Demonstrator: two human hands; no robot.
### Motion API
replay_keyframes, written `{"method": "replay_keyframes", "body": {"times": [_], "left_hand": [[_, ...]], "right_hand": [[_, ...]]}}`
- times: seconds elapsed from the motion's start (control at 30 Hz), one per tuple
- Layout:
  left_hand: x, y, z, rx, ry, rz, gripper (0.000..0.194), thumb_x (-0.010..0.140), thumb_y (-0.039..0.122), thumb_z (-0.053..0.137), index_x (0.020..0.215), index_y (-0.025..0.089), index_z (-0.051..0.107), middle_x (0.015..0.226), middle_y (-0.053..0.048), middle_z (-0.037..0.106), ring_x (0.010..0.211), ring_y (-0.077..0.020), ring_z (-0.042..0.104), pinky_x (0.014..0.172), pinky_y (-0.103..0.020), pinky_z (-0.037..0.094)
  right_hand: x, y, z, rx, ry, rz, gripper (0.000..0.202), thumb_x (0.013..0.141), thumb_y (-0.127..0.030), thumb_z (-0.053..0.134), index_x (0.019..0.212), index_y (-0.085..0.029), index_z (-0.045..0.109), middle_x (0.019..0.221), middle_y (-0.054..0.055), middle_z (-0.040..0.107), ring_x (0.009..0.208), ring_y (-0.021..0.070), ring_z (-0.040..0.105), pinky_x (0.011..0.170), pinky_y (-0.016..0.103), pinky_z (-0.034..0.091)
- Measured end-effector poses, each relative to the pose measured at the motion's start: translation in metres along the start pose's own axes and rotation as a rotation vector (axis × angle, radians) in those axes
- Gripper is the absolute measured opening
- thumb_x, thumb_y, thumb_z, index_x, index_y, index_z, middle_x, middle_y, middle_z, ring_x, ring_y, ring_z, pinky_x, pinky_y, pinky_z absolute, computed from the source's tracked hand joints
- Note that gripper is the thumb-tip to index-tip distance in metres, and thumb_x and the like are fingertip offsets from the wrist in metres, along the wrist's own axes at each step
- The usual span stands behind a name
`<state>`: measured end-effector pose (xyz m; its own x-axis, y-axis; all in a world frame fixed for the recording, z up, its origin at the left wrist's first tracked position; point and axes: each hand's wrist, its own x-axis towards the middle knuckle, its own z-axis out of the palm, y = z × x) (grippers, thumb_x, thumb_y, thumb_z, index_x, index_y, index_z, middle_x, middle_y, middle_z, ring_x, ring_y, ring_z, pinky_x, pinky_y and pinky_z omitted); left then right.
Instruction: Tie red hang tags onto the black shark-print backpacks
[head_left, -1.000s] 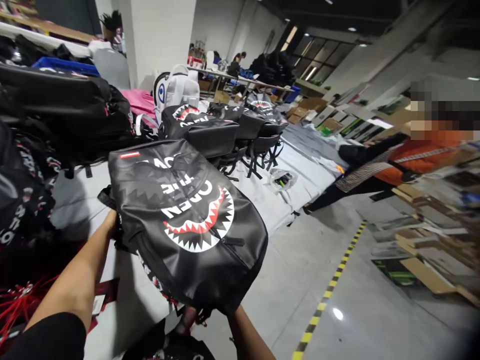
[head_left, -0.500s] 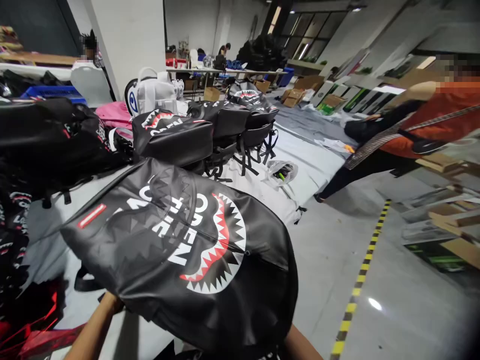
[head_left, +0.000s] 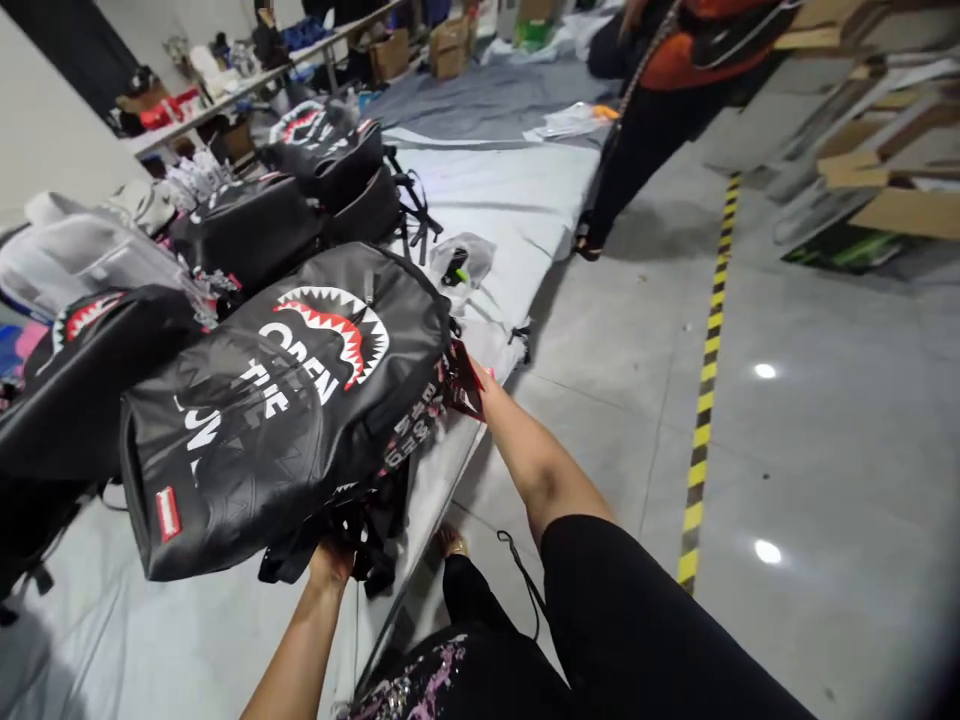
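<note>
Black shark-mouth backpack (head_left: 300, 400) lies across both hands in the head view, over the white table (head_left: 495, 210). The left hand (head_left: 331, 565) is under its near side, by the dark straps (head_left: 292, 555); its fingers are hidden, so I cannot tell how they bend. The right hand (head_left: 481, 378) is at the round end, by a shiny red wrapper (head_left: 465, 382); I cannot tell if its fingers are open or closed. Just past the right fingers sits a clear plastic bag (head_left: 474, 258) with something black and green inside. Farther from the left fingers, more black backpacks (head_left: 244, 235) sit near a white backpack (head_left: 90, 250). Well past the right fingers stands a person (head_left: 660, 110) in orange and black.
</note>
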<state>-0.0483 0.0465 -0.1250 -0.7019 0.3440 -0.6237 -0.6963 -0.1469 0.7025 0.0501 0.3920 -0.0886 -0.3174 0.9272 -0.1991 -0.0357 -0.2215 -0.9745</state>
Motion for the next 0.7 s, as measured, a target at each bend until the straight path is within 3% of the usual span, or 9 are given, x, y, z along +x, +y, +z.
{"method": "replay_keyframes", "body": {"times": [0.07, 0.17, 0.27, 0.37, 0.5, 0.63, 0.7], "left_hand": [[0.011, -0.009, 0.029, 0.053, -0.026, 0.027, 0.02, 0.083, 0.039, 0.046, 0.088, 0.03, 0.063, 0.093, 0.0, 0.067, 0.097, -0.0226, 0.062, 0.081, -0.037, 0.052], [0.02, -0.017, 0.058, 0.126, -0.049, 0.034, 0.028, 0.082, 0.044, 0.041, 0.088, 0.028, 0.063, 0.094, -0.002, 0.067, 0.094, -0.0228, 0.062, 0.08, -0.037, 0.052], [0.021, -0.021, 0.069, 0.118, -0.05, -0.021, 0.033, 0.082, 0.043, 0.037, 0.091, 0.027, 0.064, 0.095, -0.003, 0.067, 0.092, -0.0228, 0.062, 0.08, -0.037, 0.051], [0.017, -0.021, 0.067, 0.124, -0.055, -0.096, 0.032, 0.08, 0.044, 0.04, 0.092, 0.028, 0.065, 0.096, -0.004, 0.067, 0.096, -0.0237, 0.061, 0.083, -0.038, 0.051], [0.01, -0.018, 0.058, 0.142, -0.018, -0.207, 0.034, 0.077, 0.052, 0.047, 0.091, 0.027, 0.065, 0.097, -0.007, 0.066, 0.099, -0.0268, 0.061, 0.083, -0.042, 0.051], [0.001, -0.018, 0.05, 0.096, 0.036, -0.258, 0.05, 0.079, 0.067, 0.041, 0.089, 0.024, 0.063, 0.098, -0.01, 0.064, 0.099, -0.0302, 0.059, 0.083, -0.049, 0.05], [-0.005, -0.018, 0.044, 0.118, 0.055, -0.269, 0.054, 0.079, 0.07, 0.039, 0.089, 0.022, 0.063, 0.099, -0.011, 0.064, 0.101, -0.0311, 0.059, 0.084, -0.05, 0.048]], "right_hand": [[0.021, 0.001, -0.031, 0.071, -0.024, 0.105, 0.045, 0.091, -0.051, 0.048, 0.088, -0.009, 0.065, 0.072, 0.004, 0.067, 0.064, 0.0143, 0.06, 0.068, 0.03, 0.05], [0.032, 0.012, -0.087, 0.24, -0.017, 0.224, 0.04, 0.093, -0.047, 0.046, 0.096, -0.012, 0.064, 0.088, 0.006, 0.071, 0.073, 0.0113, 0.063, 0.078, 0.027, 0.048], [0.023, 0.025, -0.139, 0.324, 0.129, 0.222, 0.029, 0.093, -0.039, 0.048, 0.097, -0.015, 0.063, 0.098, 0.007, 0.071, 0.079, 0.0101, 0.064, 0.081, 0.027, 0.046], [0.008, 0.033, -0.165, 0.282, 0.196, 0.167, 0.021, 0.089, -0.035, 0.054, 0.093, -0.016, 0.063, 0.092, 0.006, 0.072, 0.072, 0.0096, 0.063, 0.075, 0.026, 0.048], [-0.013, 0.038, -0.154, 0.215, 0.03, 0.181, 0.019, 0.084, -0.029, 0.062, 0.094, -0.013, 0.065, 0.08, 0.004, 0.072, 0.061, 0.007, 0.06, 0.067, 0.022, 0.047], [-0.028, 0.038, -0.113, 0.074, -0.285, 0.251, 0.02, 0.081, -0.018, 0.062, 0.098, -0.006, 0.065, 0.062, -0.001, 0.068, 0.05, 0.0054, 0.056, 0.064, 0.022, 0.047], [-0.027, 0.03, -0.094, 0.036, -0.347, 0.247, 0.025, 0.079, -0.011, 0.062, 0.101, 0.0, 0.064, 0.058, -0.003, 0.066, 0.048, 0.0047, 0.054, 0.067, 0.025, 0.047]]}}
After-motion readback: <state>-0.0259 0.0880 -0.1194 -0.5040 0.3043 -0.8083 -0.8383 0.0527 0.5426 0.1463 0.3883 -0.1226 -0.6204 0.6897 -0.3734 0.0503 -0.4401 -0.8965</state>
